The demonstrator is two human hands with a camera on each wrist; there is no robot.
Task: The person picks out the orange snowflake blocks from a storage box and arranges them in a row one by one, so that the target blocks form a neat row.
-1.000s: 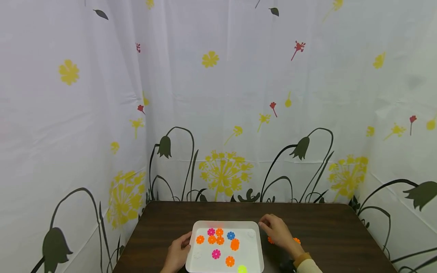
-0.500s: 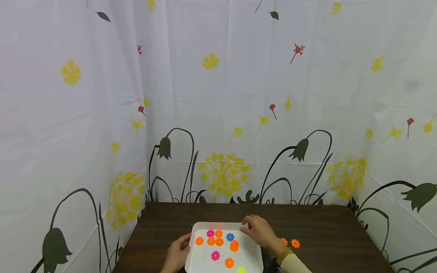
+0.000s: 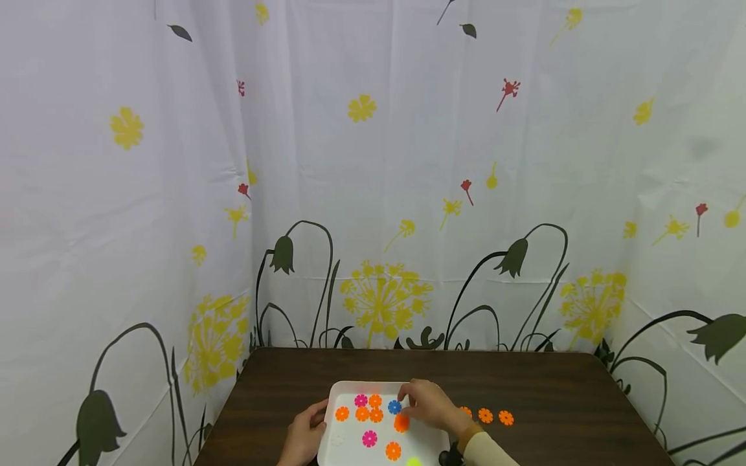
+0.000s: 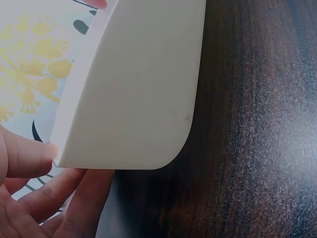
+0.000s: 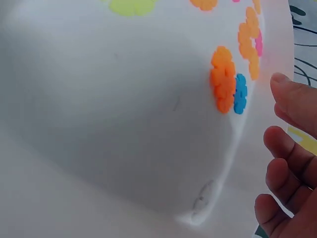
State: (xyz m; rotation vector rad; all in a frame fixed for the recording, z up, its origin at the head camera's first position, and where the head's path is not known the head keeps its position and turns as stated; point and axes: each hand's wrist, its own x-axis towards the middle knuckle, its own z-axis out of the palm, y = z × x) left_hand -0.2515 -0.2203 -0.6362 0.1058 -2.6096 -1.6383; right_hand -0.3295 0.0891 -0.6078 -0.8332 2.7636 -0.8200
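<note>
A white tray [image 3: 350,450] holds flower-shaped discs: a blue one [image 3: 394,407], several orange, two pink and a yellow-green one [image 3: 413,461]. My left hand [image 3: 301,437] grips the tray's left side; in the left wrist view the thumb [image 4: 29,159] lies on the rim, other fingers under it. Over the tray's right half hangs my right hand [image 3: 430,406], fingertips close to the blue disc and the overlapping orange discs [image 3: 401,424]. The right wrist view shows this hand [image 5: 299,163] with loosely bent, parted fingers and nothing held; a clear disc [image 5: 202,201] lies in the tray corner.
Three orange discs, one of them [image 3: 506,418] furthest right, lie on the dark wooden table [image 3: 559,401] right of the tray. A small black object [image 3: 450,455] is by the right wrist. A white curtain [image 3: 326,162] with printed flowers hangs behind the table.
My right hand has moved left from the table beside the tray to above the blue disc, uncovering orange discs on the table. My left hand stays on the tray.
</note>
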